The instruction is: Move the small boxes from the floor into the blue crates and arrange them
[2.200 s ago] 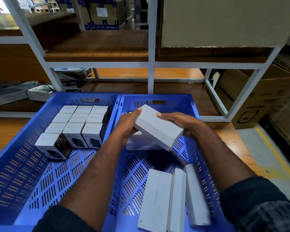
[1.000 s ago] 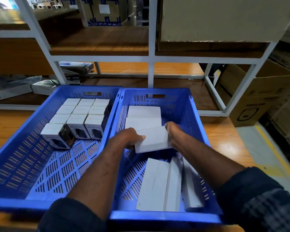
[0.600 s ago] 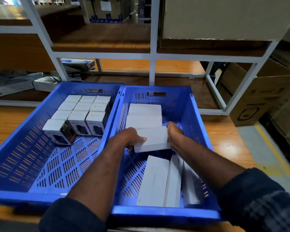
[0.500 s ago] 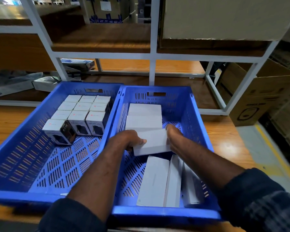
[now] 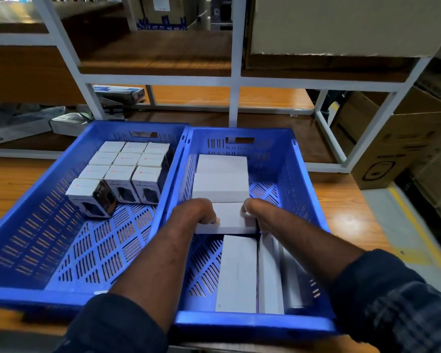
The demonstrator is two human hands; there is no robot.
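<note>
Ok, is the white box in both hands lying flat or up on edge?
Flat: the plain white cardboard box lies broad face up, behind two like boxes, left hand and right hand at its ends.

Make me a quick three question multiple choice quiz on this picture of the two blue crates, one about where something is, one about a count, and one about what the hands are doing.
1. Where do the printed small boxes stand?
A. Left crate
B. Right crate
C. On the shelf

2. How many plain white boxes lie flat in a row beyond the held one?
A. Two
B. Five
C. None

3. What are the hands doing?
A. Both hang free
B. Both grip one white box
C. Each holds its own box

Answers:
1. A, the printed small boxes fill the far part of the left crate.
2. A, two flat white boxes lie in the right crate.
3. B, left hand and right hand clasp the ends of the held white box.
</note>
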